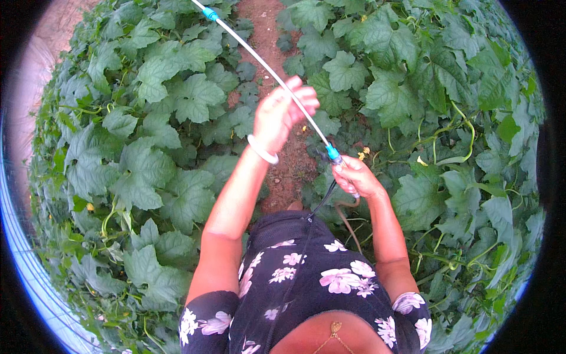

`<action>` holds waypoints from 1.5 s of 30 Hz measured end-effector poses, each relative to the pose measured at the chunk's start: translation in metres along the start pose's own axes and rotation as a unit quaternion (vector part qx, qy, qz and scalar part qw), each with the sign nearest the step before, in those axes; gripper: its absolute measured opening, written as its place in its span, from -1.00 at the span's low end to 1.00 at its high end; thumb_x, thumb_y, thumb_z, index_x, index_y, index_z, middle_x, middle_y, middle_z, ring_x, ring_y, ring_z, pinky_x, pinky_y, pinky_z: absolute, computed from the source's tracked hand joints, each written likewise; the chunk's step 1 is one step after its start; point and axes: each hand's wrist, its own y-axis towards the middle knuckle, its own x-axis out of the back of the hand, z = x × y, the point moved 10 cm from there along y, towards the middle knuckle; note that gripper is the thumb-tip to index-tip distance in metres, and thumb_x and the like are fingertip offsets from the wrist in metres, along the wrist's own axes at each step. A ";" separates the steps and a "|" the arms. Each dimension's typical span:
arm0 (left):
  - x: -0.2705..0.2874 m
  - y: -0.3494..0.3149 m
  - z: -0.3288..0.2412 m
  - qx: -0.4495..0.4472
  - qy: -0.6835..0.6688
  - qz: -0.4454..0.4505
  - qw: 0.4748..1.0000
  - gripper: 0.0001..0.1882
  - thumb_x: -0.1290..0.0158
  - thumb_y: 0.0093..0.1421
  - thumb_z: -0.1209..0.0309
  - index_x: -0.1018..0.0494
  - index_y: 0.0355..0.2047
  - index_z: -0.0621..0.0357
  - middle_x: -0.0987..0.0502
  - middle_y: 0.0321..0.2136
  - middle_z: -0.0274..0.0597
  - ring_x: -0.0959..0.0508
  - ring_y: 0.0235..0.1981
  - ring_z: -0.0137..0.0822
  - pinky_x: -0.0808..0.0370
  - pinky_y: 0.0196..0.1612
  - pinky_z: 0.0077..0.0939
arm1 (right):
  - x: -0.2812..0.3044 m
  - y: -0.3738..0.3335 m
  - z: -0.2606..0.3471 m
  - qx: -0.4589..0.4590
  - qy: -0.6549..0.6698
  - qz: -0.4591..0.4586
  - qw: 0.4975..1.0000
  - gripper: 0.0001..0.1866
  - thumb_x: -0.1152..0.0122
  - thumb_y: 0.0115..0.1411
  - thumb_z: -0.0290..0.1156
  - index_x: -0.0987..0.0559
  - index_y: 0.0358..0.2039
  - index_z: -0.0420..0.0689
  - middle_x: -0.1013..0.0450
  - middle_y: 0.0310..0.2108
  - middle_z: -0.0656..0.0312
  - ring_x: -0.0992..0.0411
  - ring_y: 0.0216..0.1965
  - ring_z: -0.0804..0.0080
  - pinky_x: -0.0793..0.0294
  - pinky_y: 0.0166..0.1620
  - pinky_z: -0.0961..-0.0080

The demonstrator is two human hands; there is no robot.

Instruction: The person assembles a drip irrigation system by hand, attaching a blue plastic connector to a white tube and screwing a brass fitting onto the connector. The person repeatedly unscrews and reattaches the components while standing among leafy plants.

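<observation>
A long white spray wand (259, 59) with blue fittings slants from the upper left down toward my right hand (358, 176). My right hand is closed around its handle, just below the lower blue fitting (333, 152). A brown hose (345, 224) hangs below that hand toward my waist. My left hand (284, 111), with a white bangle (262, 150) at the wrist, is raised by the middle of the wand. Its fingers look spread and slightly blurred, and the shaft crosses in front of them; no firm grip on it shows.
Dense leafy vines (147, 165) with a few yellow flowers stand close on both sides. Between them a narrow strip of reddish soil (259, 35) runs ahead. Pale plastic sheeting (29, 265) lines the far left edge. A thin black cord hangs down my front.
</observation>
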 end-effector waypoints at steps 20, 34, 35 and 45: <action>0.025 0.032 -0.090 -0.090 0.143 -0.014 0.985 -0.65 -0.04 0.39 0.45 -0.42 0.13 0.35 -0.59 -0.04 0.09 -0.65 -0.06 -0.05 -0.58 -0.18 -0.41 | 0.012 -0.008 0.008 0.106 -0.173 -0.076 0.976 -0.80 -0.26 0.35 -0.23 -0.45 -0.31 -0.02 -0.21 -0.59 0.56 -0.16 -0.62 0.79 -0.13 -0.57 0.69; 0.053 0.039 -0.084 -0.063 0.208 -0.100 0.971 -0.82 -0.34 0.16 0.44 -0.53 -0.36 0.19 -0.55 -0.51 -0.28 -0.53 -0.53 -0.45 -0.49 -0.48 -0.59 | 0.048 -0.010 0.027 0.207 -0.241 -0.206 0.926 -0.74 -0.28 0.33 -0.18 -0.42 -0.39 0.01 -0.25 -0.63 0.53 -0.18 -0.65 0.78 -0.14 -0.60 0.70; 0.062 0.040 -0.077 -0.050 0.217 -0.122 0.967 -0.79 -0.36 0.14 0.42 -0.51 -0.40 0.17 -0.54 -0.54 -0.29 -0.52 -0.56 -0.46 -0.48 -0.51 -0.60 | 0.052 -0.011 0.027 0.202 -0.224 -0.213 0.929 -0.74 -0.28 0.34 -0.18 -0.43 -0.38 0.01 -0.26 -0.63 0.52 -0.18 -0.65 0.78 -0.15 -0.59 0.70; 0.146 0.011 0.091 0.173 -0.051 -0.248 0.952 -0.90 -0.26 0.24 0.38 -0.59 -0.30 0.09 -0.60 -0.48 -0.32 -0.59 -0.49 -0.46 -0.66 -0.38 -0.54 | 0.087 -0.033 0.041 0.239 -0.058 -0.240 0.939 -0.80 -0.21 0.37 -0.25 -0.51 -0.15 -0.10 -0.39 -0.51 0.43 -0.32 -0.56 0.69 -0.32 -0.49 0.67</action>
